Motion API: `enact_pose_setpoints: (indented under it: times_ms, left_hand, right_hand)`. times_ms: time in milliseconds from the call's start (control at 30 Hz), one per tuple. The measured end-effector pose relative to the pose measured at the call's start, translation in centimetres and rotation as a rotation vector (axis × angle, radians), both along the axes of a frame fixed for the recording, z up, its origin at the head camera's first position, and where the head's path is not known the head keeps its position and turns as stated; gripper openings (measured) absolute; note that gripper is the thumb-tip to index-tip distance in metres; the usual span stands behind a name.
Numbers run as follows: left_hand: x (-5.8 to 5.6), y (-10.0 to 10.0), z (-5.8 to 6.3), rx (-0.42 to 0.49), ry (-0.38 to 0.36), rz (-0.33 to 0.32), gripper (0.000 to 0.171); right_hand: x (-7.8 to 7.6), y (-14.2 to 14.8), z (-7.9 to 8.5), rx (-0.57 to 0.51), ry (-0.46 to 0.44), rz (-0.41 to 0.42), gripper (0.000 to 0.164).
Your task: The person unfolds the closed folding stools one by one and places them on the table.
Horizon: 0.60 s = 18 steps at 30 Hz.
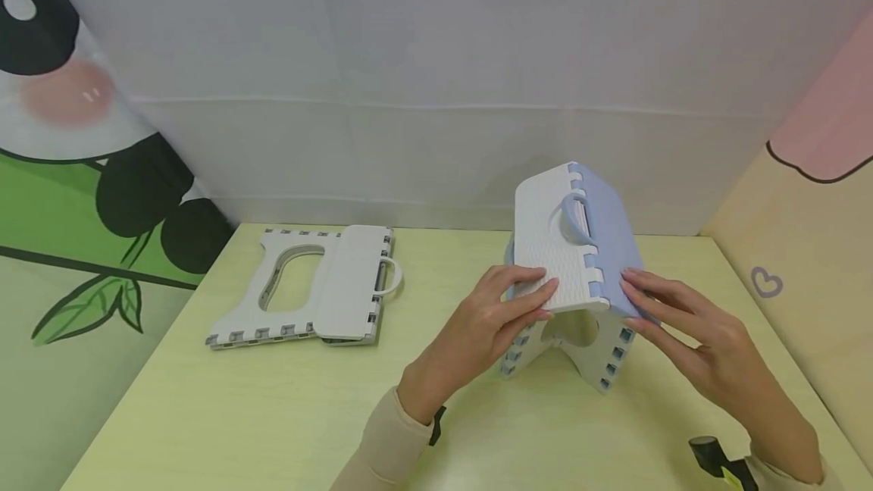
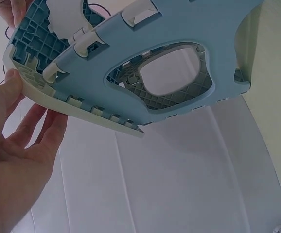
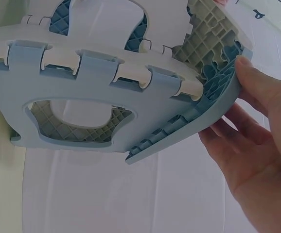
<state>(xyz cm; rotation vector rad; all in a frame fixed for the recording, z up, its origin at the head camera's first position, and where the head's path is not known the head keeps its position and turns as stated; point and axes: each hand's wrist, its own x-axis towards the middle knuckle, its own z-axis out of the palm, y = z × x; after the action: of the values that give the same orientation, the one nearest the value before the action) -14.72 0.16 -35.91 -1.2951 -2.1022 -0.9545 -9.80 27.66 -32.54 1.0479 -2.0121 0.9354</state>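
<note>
A folding step stool (image 1: pixel 542 222) stands half folded at the right of the table, its seat raised into a ridge along the middle hinge. One seat panel is white, the other blue (image 1: pixel 610 229), and a blue loop handle (image 1: pixel 576 220) sits at the ridge. My left hand (image 1: pixel 487 317) pinches the near edge of the white panel. On the blue panel's near edge, my right hand (image 1: pixel 702 343) has a similar grip. Both wrist views show a thumb on the ribbed underside and fingers on the outer face. The legs (image 3: pixel 77 116) have large oval openings.
A second folding stool, all white (image 1: pixel 358 271), lies folded flat at the table's left, its loop handle (image 1: pixel 392 276) pointing right. A grey-white cloth (image 1: pixel 436 157) hangs behind the pale yellow table (image 1: pixel 273 415). Printed panels (image 1: pixel 805 264) flank both sides.
</note>
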Motion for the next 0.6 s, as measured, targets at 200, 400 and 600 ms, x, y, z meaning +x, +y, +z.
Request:
enact_pose_setpoints:
  times_ms: [200,400,600]
  left_hand:
    - [0.06,-0.02,0.09,-0.006,0.001,0.008,0.042]
    - [0.07,0.02,0.11,-0.006,0.005,0.014,0.041]
    - [0.13,0.06,0.24,-0.010,0.001,0.017,0.041]
  right_hand:
    - [-0.04,-0.04,0.13,0.006,0.006,0.004,0.049]
    - [-0.02,0.08,0.18,0.017,0.005,-0.005,0.049]
    - [-0.08,0.14,0.23,0.017,0.008,-0.002,0.049]
